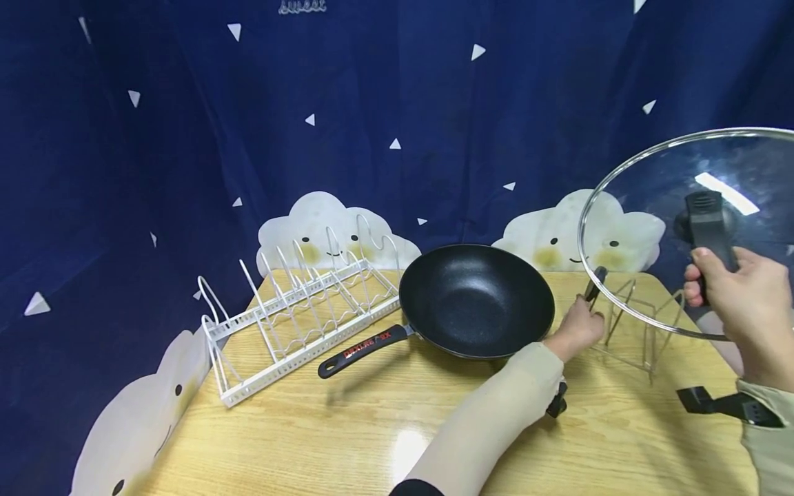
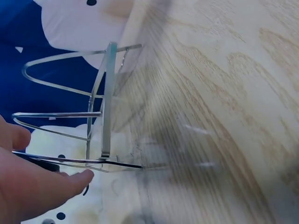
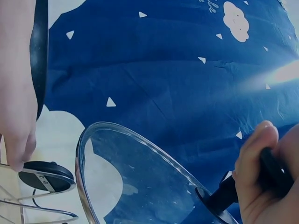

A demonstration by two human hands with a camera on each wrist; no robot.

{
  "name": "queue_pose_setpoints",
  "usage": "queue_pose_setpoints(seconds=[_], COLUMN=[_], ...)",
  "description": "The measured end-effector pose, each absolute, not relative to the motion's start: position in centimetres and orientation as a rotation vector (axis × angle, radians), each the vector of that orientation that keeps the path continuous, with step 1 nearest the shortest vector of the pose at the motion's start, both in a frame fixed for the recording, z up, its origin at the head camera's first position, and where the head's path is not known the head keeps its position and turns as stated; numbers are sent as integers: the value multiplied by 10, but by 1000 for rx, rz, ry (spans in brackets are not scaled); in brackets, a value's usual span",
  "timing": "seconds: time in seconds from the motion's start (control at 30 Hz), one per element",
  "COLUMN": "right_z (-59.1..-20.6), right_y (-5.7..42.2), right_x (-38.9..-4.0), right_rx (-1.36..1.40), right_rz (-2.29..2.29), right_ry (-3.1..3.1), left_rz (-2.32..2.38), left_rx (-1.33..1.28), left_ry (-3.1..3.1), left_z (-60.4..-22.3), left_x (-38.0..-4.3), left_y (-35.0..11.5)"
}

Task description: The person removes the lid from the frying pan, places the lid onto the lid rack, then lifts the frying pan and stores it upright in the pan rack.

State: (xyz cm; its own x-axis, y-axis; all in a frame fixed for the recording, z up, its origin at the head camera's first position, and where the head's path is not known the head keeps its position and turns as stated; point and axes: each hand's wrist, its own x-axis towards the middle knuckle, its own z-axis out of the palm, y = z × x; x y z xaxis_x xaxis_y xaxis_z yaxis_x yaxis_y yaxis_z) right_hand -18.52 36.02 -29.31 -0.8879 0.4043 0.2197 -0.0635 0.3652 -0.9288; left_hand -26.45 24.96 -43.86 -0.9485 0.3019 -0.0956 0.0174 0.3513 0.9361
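Note:
My right hand (image 1: 747, 300) grips the black handle (image 1: 707, 217) of a glass lid (image 1: 651, 207) and holds it raised and tilted at the right. With thumb and fingers my left hand (image 1: 578, 327) holds a metal wire stand (image 2: 107, 102), right beside a black rounded piece (image 3: 46, 176) fixed to it. In the head view the lid partly overlaps this stand. Left of that hand is a black wok (image 1: 474, 300), its long handle (image 1: 362, 350) pointing to the front left. Wires of the stand stick out past the fingers in the left wrist view.
A long white dish rack (image 1: 304, 348) with upright wire dividers lies slantwise on the wooden table (image 1: 347, 430), its far end close to the wok. Behind the table hangs a dark blue curtain (image 1: 397, 89). Cloud-shaped panels (image 1: 322, 213) line the table's edges.

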Motion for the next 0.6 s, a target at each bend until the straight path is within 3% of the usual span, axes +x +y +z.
queue_pose_setpoints(seconds=[0.6], right_z=[-298], right_y=[366], right_x=[-183], right_rx=[-348], right_rz=[1485], right_ry=[-2251], left_rz=[1683], left_rx=[86], left_ry=[2364], left_z=[-452], left_x=[-270], left_y=[251])
